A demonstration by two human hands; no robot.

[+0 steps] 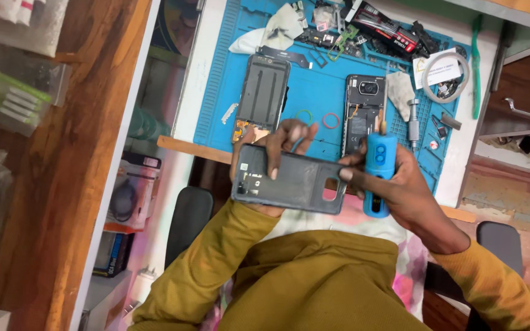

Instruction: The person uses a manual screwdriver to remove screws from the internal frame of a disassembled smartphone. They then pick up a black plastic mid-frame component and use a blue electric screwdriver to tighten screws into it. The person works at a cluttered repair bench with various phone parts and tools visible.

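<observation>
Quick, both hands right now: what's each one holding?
Left hand: closed on the grey phone back cover, fingers over its top edge.
Right hand: closed around the blue electric screwdriver, fingertips also touching the cover's end.

My bench (207,73) is white, with a wooden strip along its near edge. A blue work mat (314,86) covers most of it. On the mat lie an opened phone frame (264,92), a second phone (363,113) with its back off, two small rings (317,118), a screwdriver (413,122) and a clutter of parts (363,27) at the far edge.
</observation>
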